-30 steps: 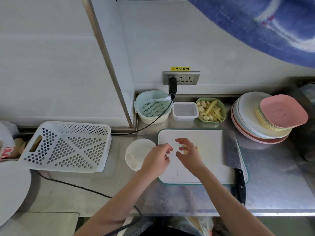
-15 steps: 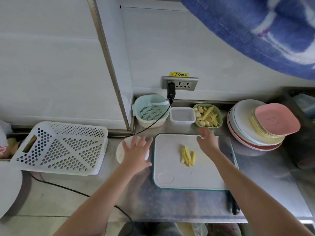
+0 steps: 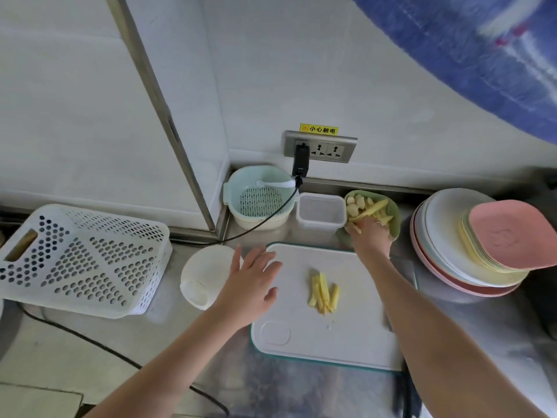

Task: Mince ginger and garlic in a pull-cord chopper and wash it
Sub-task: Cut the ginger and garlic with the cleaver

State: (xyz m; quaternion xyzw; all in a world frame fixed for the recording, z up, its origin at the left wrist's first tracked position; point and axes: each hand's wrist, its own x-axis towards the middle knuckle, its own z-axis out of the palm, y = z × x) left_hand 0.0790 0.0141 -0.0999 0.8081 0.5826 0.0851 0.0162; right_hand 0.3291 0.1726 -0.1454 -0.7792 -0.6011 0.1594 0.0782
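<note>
Ginger strips (image 3: 324, 294) lie in a small loose bundle near the middle of the white cutting board (image 3: 355, 336), and that board serves as your landmark here. Your left hand (image 3: 251, 282) hovers over the board's left edge, palm down, fingers straight and spread, holding nothing; the fingertips reach past the board's far-left corner. Just left of the board, partly under that hand, sits a white round chopper part (image 3: 205, 276) on the steel tabletop (image 3: 168, 336); you cannot tell from this view whether it is the lid or the bowl.

Your right hand (image 3: 370, 233) reaches beyond the board's far edge into the green bowl (image 3: 393, 215), which holds garlic cloves (image 3: 354, 205) and more ginger strips. The fingers curl down among the pieces, but whether they are clamped on any is hidden by the back of the hand.

Behind the board, left of the green bowl, stand a clear lidded container (image 3: 321, 211) and a pale green colander (image 3: 259, 197), with a black cable (image 3: 265, 227) draped across it from the wall socket (image 3: 321, 146). To the board's right sits a stack of plates (image 3: 470, 239), topped by a pink one. Far to the board's left lies a white perforated basket (image 3: 81, 260). A dark knife handle (image 3: 404, 396) shows at the board's near-right corner, beside your right forearm.
</note>
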